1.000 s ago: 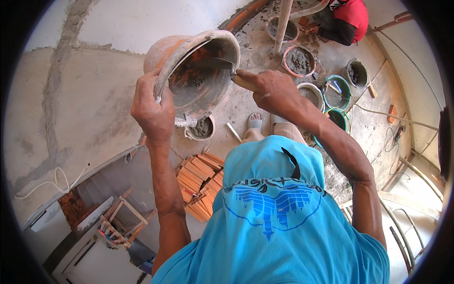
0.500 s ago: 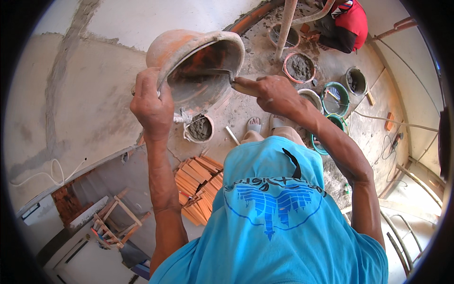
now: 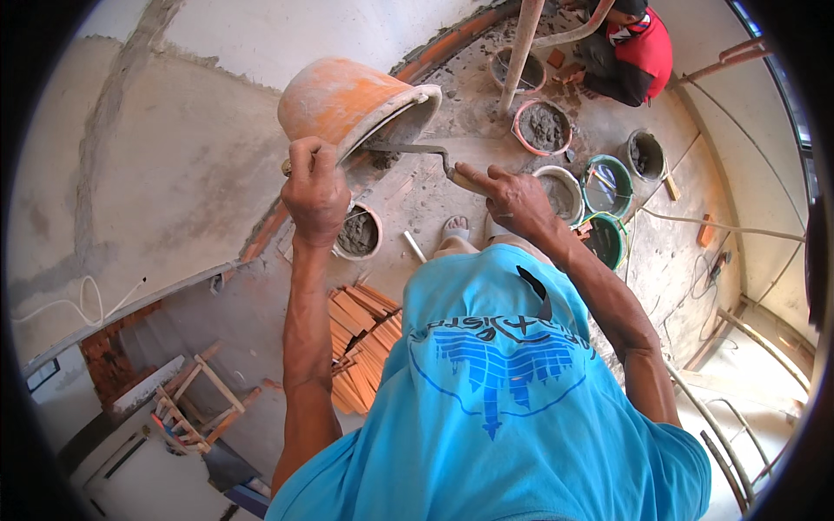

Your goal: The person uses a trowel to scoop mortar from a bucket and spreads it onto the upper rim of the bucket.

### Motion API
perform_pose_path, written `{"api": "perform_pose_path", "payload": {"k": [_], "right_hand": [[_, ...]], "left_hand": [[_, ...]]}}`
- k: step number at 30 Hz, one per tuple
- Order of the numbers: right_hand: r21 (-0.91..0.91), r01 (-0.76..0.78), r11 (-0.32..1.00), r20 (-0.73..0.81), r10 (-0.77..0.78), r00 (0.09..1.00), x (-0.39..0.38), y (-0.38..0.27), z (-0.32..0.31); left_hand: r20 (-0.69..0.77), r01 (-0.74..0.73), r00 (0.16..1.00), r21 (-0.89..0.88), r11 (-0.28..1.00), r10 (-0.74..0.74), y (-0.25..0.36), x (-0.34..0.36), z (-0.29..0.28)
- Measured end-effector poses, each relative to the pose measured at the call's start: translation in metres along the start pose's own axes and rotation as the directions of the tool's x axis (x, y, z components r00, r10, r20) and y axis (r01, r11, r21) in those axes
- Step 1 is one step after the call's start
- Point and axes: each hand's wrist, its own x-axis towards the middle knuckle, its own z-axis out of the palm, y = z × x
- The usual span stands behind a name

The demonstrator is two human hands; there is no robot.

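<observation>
An orange bucket (image 3: 334,102), smeared with grey mortar, is held up in front of me with its mouth tipped down toward the lower right. Closed on its near left edge is my left hand (image 3: 314,193). My right hand (image 3: 516,201) grips a trowel (image 3: 426,149) by its wooden handle, index finger stretched along it. The trowel's blade lies at the bucket's mouth, partly hidden by the rim, with a dark lump of mortar beside it. Under the bucket, a smaller mortar-filled bucket (image 3: 358,232) stands on the floor next to my left forearm.
Several buckets stand to the right, including a red-rimmed one of mortar (image 3: 519,130) and a green one of water (image 3: 584,182). Metal poles (image 3: 524,52) rise ahead. A person in red (image 3: 645,54) crouches far right. Wooden strips (image 3: 369,326) lie by my left side.
The bucket has tipped further mouth-down, so less of its inside shows. My left hand has moved right and slightly down; the right hand has shifted lower with the trowel.
</observation>
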Motion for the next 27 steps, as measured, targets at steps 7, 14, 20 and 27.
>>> {"api": "perform_pose_path", "payload": {"k": [7,14,20,27], "right_hand": [[0.225,-0.062,0.972,0.018,0.060,0.998,-0.029,0.033,0.018],[0.308,-0.040,0.950,0.129,-0.001,0.992,-0.035,0.045,0.012],[0.263,0.105,0.959,0.211,-0.163,0.964,-0.029,0.050,0.032],[0.142,0.279,0.950,0.425,-0.313,0.849,-0.006,0.001,0.045]], "left_hand": [[-0.038,0.102,0.994,0.044,0.994,-0.100,0.006,-0.013,0.016],[-0.014,0.346,0.938,0.073,0.936,-0.346,0.004,-0.053,0.014],[-0.078,0.553,0.832,0.061,0.831,-0.549,0.015,-0.111,0.005],[-0.146,0.731,0.681,0.191,0.654,-0.718,0.038,-0.179,-0.020]]}}
